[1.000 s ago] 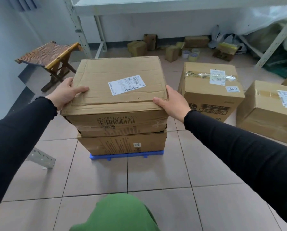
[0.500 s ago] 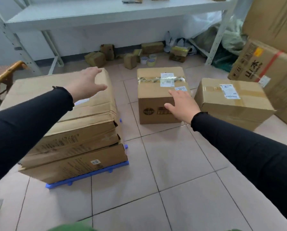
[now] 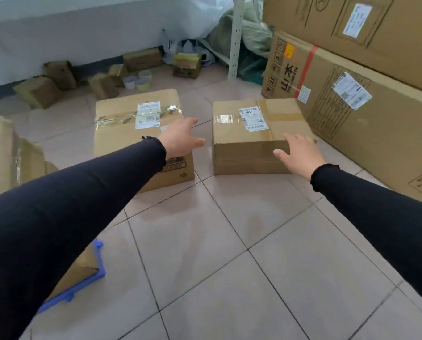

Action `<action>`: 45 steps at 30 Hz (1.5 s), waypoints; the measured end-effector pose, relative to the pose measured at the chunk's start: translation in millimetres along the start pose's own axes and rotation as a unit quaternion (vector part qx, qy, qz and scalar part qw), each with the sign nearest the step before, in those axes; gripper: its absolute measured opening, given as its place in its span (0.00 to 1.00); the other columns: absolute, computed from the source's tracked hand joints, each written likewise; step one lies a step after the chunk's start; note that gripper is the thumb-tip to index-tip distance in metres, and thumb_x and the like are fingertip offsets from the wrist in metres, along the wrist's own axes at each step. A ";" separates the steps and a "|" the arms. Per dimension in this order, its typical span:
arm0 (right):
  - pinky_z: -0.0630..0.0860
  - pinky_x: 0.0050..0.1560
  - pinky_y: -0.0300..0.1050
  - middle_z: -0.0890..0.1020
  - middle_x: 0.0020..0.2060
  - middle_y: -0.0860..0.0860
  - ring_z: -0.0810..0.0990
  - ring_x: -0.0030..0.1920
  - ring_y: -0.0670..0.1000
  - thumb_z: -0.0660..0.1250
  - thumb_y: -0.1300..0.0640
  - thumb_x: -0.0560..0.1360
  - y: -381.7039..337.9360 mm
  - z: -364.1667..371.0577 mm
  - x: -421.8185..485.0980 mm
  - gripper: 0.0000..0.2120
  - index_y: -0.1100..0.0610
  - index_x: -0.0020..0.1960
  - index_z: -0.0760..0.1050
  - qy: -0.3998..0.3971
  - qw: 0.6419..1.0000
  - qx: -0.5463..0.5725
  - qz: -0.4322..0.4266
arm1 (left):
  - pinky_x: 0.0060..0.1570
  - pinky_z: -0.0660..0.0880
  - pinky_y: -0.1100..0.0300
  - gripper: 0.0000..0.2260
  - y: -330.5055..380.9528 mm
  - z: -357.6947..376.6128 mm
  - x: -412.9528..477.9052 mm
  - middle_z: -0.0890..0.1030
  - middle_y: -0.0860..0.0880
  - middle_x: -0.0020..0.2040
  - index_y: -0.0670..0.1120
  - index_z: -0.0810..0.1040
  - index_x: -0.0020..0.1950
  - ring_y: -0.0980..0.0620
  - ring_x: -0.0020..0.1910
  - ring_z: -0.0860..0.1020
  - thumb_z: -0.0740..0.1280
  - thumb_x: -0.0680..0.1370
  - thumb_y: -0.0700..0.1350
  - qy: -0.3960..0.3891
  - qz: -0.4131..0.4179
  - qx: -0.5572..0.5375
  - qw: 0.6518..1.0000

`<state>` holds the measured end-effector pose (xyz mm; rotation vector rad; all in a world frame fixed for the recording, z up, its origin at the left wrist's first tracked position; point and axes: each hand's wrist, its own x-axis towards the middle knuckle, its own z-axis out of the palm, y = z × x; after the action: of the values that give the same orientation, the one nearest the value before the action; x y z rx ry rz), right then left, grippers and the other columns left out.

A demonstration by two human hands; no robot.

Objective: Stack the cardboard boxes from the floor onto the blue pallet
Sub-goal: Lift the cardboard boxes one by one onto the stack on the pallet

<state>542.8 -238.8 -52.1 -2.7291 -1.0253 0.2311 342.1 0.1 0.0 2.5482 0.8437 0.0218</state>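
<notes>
**Here, both hands reaching toward two floor boxes**

Two brown taped cardboard boxes are sitting side by side on the beige tiled floor [image 3: 229, 241], a narrow strip of tile between them. The left hand [image 3: 180, 139] is hovering over the near right corner of the left box [image 3: 121, 133], fingers spread and empty. The right hand [image 3: 299, 153] is spreading open against the right box [image 3: 249, 133] at its front right edge. The blue plastic pallet [image 3: 87, 283] is lying lower left, already carrying cardboard. Large printed cartons [image 3: 376, 114] are walling off the right side.

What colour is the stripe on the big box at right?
Red stripe, clearest in the head view.
</notes>
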 end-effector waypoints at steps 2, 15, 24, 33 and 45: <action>0.64 0.74 0.59 0.68 0.77 0.61 0.62 0.78 0.64 0.60 0.45 0.83 34.4 1.9 13.3 0.32 0.59 0.82 0.59 -0.006 1.000 0.012 0.028 | 0.72 0.62 0.54 0.32 16.8 18.9 21.7 0.64 0.44 0.80 0.44 0.60 0.82 0.45 0.78 0.64 0.67 0.81 0.51 -0.013 -0.012 -0.011 1.000; 0.71 0.69 0.58 0.68 0.77 0.62 0.69 0.75 0.64 0.68 0.44 0.80 139.6 56.3 84.0 0.42 0.60 0.83 0.50 -0.030 0.980 0.132 0.144 | 0.65 0.74 0.49 0.24 31.3 111.2 121.8 0.77 0.46 0.68 0.43 0.68 0.76 0.44 0.64 0.77 0.65 0.82 0.50 -0.022 -0.125 -0.177 0.976; 0.66 0.74 0.57 0.66 0.78 0.59 0.66 0.77 0.61 0.73 0.49 0.77 124.8 81.9 102.7 0.45 0.55 0.82 0.48 0.014 0.910 0.372 0.181 | 0.70 0.69 0.51 0.31 18.0 139.5 131.1 0.72 0.47 0.72 0.47 0.57 0.80 0.47 0.68 0.72 0.67 0.82 0.52 -0.028 -0.196 -0.417 0.887; 0.64 0.75 0.54 0.64 0.79 0.57 0.65 0.77 0.59 0.74 0.48 0.76 77.2 7.5 108.4 0.43 0.57 0.81 0.53 0.164 0.899 0.394 0.101 | 0.68 0.72 0.49 0.30 33.7 60.0 116.9 0.76 0.48 0.68 0.50 0.57 0.80 0.47 0.66 0.76 0.67 0.82 0.51 0.048 -0.118 -0.491 0.862; 0.69 0.73 0.59 0.71 0.75 0.54 0.71 0.74 0.57 0.72 0.48 0.77 -147.8 -102.4 35.2 0.34 0.54 0.77 0.60 0.219 0.880 0.411 -0.095 | 0.62 0.76 0.52 0.32 -41.7 -226.7 -58.5 0.78 0.49 0.64 0.48 0.65 0.76 0.49 0.60 0.79 0.69 0.78 0.60 0.220 -0.089 -0.314 0.919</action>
<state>498.7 -122.0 81.9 -1.7802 -0.7988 -0.0016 236.3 90.3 192.9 1.8687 1.0248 0.7146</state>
